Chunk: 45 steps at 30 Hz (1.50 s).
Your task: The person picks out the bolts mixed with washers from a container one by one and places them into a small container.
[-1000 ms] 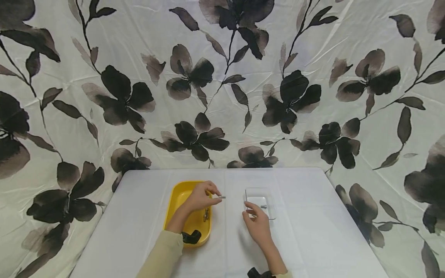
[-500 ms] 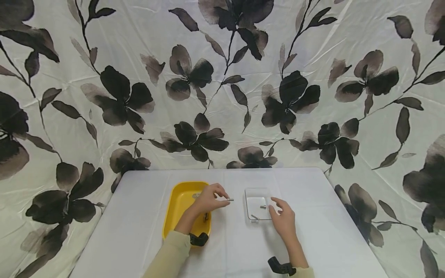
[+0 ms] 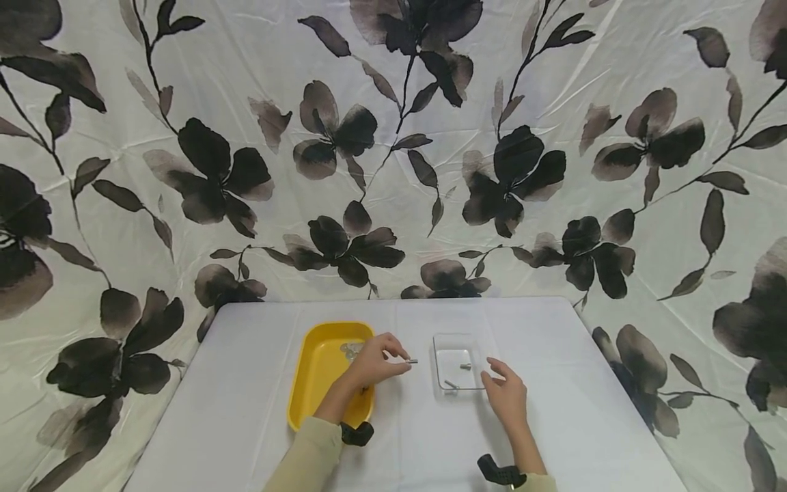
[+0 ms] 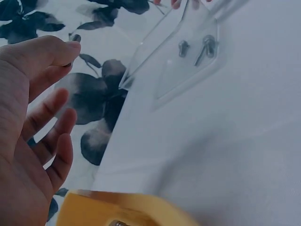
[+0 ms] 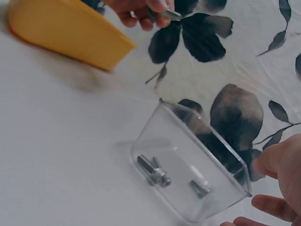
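**Left hand (image 3: 375, 361): small silver cylindrical metal piece (image 3: 413, 361) held above the white cloth-covered tabletop (image 3: 233, 383)**

Left grip: thumb and index finger pinch the metal piece, with one end projecting toward the right edge of the tabletop. In the left wrist view, the remaining fingers are loosely bent and spread apart. The piece is located between two receptacles, nearer the tabletop's far edge than the wrists are.

Receptacle 1: a yellow rectangular tray with rounded corners (image 3: 316, 369) sits on the left half of the tabletop. The left forearm crosses over its right near part. A group of small silvery-grey pieces (image 3: 349, 349) lies in its far right part.

Receptacle 2: a clear rectangular container with thin walls (image 3: 450, 359) stands right of the tray, well apart from it. Inside, a silver metal bolt (image 5: 200, 189) lies by itself. A group of silver metal fasteners (image 5: 153, 170) lies together near the wall; their exact number is unclear.

Right grip: thumb and fingers of the right hand (image 3: 507, 398) stand apart, unloaded, just beside the container's near right corner. Contact with the rim cannot be determined.

Each wrist carries a black device; the left one (image 3: 356, 433) adjoins a pale yellow sleeve (image 3: 310, 454). A white fabric backdrop with dark floral print (image 3: 246, 68) rises beyond the tabletop's far edge.
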Each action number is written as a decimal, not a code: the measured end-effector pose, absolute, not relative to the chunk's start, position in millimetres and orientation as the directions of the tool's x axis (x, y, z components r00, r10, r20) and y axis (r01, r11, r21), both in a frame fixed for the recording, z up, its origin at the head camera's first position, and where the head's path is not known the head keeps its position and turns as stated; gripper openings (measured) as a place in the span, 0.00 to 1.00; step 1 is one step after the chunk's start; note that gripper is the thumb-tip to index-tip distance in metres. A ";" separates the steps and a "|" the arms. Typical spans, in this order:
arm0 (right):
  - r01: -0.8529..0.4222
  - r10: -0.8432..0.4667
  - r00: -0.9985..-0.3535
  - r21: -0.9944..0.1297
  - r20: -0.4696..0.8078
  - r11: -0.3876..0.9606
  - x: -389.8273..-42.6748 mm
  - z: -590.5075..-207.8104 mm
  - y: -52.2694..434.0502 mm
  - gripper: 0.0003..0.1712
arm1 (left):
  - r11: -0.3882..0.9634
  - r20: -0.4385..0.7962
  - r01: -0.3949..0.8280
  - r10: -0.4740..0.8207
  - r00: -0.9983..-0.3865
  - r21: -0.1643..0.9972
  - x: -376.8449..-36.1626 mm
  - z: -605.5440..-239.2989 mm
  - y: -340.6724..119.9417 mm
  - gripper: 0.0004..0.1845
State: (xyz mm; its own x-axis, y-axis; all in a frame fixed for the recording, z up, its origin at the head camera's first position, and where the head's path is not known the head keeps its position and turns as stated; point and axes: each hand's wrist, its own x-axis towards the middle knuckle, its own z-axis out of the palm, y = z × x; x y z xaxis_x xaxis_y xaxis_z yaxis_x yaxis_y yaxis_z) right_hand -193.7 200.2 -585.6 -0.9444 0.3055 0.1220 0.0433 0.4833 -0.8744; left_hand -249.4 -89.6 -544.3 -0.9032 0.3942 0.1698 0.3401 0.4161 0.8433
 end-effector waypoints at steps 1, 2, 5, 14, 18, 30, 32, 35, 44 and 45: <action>0.048 0.307 -0.945 -0.881 0.112 0.470 -193.8 -586.8 200.6 0.21 | 0.407 0.183 0.352 0.397 -0.899 0.843 -249.4 -545.9 -87.6 0.04; 0.055 0.309 -0.946 -0.887 0.101 0.458 -194.5 -588.0 200.6 0.21 | 0.398 0.195 0.360 0.398 -0.896 0.844 -249.5 -547.3 -85.6 0.04; 0.075 0.311 -0.948 -0.900 0.069 0.429 -195.9 -592.3 200.0 0.21 | 0.402 0.209 0.369 0.389 -0.897 0.838 -250.8 -551.9 -79.5 0.04; 0.087 0.306 -0.951 -0.923 0.035 0.375 -198.8 -600.3 197.7 0.18 | 0.425 0.194 0.364 0.392 -0.899 0.829 -261.8 -557.8 -61.2 0.05; 0.083 0.293 -0.956 -0.934 0.024 0.347 -197.6 -600.2 196.0 0.18 | 0.422 0.190 0.365 0.402 -0.896 0.830 -268.6 -558.6 -52.2 0.05; 0.075 0.299 -0.954 -0.937 0.033 0.341 -196.2 -606.9 193.8 0.18 | 0.418 0.198 0.371 0.400 -0.895 0.829 -278.4 -556.6 -29.4 0.05; 0.082 0.302 -0.953 -0.938 0.026 0.338 -196.1 -607.3 193.9 0.18 | 0.414 0.203 0.373 0.398 -0.894 0.831 -279.0 -556.4 -25.9 0.04; 0.083 0.303 -0.953 -0.936 0.026 0.342 -195.0 -606.9 193.4 0.18 | 0.411 0.211 0.382 0.402 -0.891 0.828 -279.6 -555.5 -21.8 0.05; 0.081 0.298 -0.954 -0.940 0.022 0.330 -195.0 -606.0 194.2 0.18 | 0.414 0.234 0.411 0.413 -0.880 0.812 -284.9 -556.6 -10.8 0.06; 0.081 0.297 -0.955 -0.941 0.022 0.329 -195.1 -606.0 194.6 0.18 | 0.411 0.238 0.416 0.418 -0.877 0.811 -286.0 -557.2 -9.0 0.06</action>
State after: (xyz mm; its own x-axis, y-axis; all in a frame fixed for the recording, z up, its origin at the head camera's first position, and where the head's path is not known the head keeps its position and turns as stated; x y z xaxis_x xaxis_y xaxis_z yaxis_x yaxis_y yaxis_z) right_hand -195.1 194.6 -606.0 -0.9548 0.2965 0.0216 0.0809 0.3288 -0.9409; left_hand -286.0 -9.0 -557.2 -0.8767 0.4181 0.2380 0.4161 0.4106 0.8113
